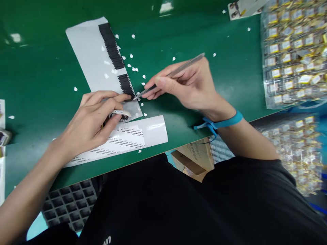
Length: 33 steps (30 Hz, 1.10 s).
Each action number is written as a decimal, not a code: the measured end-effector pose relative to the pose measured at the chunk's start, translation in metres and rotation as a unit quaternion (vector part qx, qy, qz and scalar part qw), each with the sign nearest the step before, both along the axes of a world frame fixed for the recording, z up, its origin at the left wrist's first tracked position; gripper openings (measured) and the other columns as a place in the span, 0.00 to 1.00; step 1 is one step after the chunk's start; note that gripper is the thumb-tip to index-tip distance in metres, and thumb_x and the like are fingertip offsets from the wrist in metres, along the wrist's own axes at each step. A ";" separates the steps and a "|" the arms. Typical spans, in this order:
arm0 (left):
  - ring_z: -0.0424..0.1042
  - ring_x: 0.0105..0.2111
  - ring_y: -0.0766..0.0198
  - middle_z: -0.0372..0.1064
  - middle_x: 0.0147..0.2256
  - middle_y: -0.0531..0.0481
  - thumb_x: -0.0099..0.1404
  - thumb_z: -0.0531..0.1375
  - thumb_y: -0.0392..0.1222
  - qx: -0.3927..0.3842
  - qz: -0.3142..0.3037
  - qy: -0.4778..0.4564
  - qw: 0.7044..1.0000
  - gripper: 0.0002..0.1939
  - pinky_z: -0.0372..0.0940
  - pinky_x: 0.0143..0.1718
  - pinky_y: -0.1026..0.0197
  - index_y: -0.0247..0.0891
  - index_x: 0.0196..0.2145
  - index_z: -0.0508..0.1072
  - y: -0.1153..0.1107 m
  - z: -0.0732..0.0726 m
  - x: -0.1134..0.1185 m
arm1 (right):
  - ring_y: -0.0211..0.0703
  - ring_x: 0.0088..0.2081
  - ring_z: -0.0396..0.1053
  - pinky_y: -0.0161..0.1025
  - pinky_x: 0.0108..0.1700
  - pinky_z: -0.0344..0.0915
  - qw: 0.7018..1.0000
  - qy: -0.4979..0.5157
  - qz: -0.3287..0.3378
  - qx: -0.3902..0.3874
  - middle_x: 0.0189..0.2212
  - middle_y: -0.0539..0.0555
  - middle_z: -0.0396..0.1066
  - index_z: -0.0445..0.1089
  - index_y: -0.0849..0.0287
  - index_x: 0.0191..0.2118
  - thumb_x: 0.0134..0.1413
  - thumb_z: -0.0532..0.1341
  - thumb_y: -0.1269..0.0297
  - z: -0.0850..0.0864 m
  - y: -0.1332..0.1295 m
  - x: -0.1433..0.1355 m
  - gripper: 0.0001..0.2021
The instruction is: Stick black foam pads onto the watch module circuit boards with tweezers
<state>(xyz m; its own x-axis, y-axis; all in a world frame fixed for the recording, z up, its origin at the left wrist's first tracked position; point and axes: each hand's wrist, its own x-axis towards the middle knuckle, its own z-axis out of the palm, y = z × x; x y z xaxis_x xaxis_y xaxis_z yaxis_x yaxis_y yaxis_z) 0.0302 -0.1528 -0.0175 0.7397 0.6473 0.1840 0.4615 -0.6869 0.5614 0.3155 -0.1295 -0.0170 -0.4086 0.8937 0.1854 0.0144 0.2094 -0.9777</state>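
My left hand (89, 117) is closed around a small white-edged device (125, 113), most of it hidden by the fingers. Its index fingertip rests on a white backing sheet (83, 44), near the lower end of the black adhesive strips (111, 46). In my right hand (189, 86) is a pair of metal tweezers (187, 64), gripped like a pen. Their tips meet the edge of the strips right beside my left fingertip. Below the device lies a sheet of printed labels (154, 129), partly under my left hand.
Small white paper bits (129, 65) are scattered over the green table (163, 41). A clear tray of small yellow-and-white parts (288, 69) stands at the right. Below the table edge are a cardboard box (198, 156), a black compartment tray (68, 204) and more parts (304, 146).
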 end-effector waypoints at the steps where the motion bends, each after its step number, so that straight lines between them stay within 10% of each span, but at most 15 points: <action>1: 0.71 0.63 0.46 0.77 0.60 0.47 0.78 0.57 0.38 -0.016 -0.006 -0.027 0.999 0.07 0.62 0.64 0.38 0.42 0.48 0.75 0.000 0.006 -0.002 | 0.46 0.39 0.85 0.41 0.41 0.86 1.000 0.008 -0.021 0.009 0.39 0.52 0.85 0.83 0.55 0.41 0.69 0.68 0.57 0.007 -0.001 -0.002 0.09; 4: 0.79 0.51 0.50 0.82 0.46 0.53 0.74 0.65 0.41 -0.129 0.067 -0.230 0.962 0.04 0.71 0.55 0.41 0.48 0.45 0.79 0.000 0.025 -0.008 | 0.45 0.42 0.85 0.41 0.45 0.85 0.990 -0.007 -0.120 0.079 0.38 0.49 0.84 0.81 0.53 0.43 0.73 0.64 0.60 0.030 -0.006 -0.009 0.08; 7: 0.75 0.34 0.59 0.76 0.33 0.53 0.66 0.72 0.41 -0.279 0.217 -0.425 0.833 0.04 0.73 0.33 0.54 0.46 0.39 0.82 0.006 0.033 -0.010 | 0.44 0.44 0.84 0.40 0.46 0.84 0.951 -0.076 -0.160 0.254 0.42 0.50 0.85 0.81 0.55 0.46 0.75 0.62 0.62 0.044 -0.011 -0.017 0.09; 12: 0.71 0.30 0.61 0.80 0.35 0.41 0.60 0.67 0.34 -0.457 0.308 -0.428 0.716 0.02 0.67 0.24 0.60 0.36 0.31 0.83 0.011 0.024 -0.009 | 0.41 0.41 0.84 0.36 0.43 0.84 0.872 -0.175 -0.086 0.448 0.40 0.45 0.85 0.81 0.46 0.47 0.72 0.62 0.68 0.035 -0.013 -0.029 0.10; 33: 0.78 0.20 0.63 0.71 0.21 0.57 0.56 0.69 0.31 -0.307 0.384 -0.444 0.749 0.12 0.77 0.22 0.62 0.38 0.23 0.70 -0.017 0.015 0.017 | 0.45 0.53 0.83 0.39 0.57 0.84 0.830 -0.242 0.046 0.500 0.51 0.55 0.82 0.77 0.62 0.54 0.69 0.68 0.70 0.019 -0.028 -0.039 0.11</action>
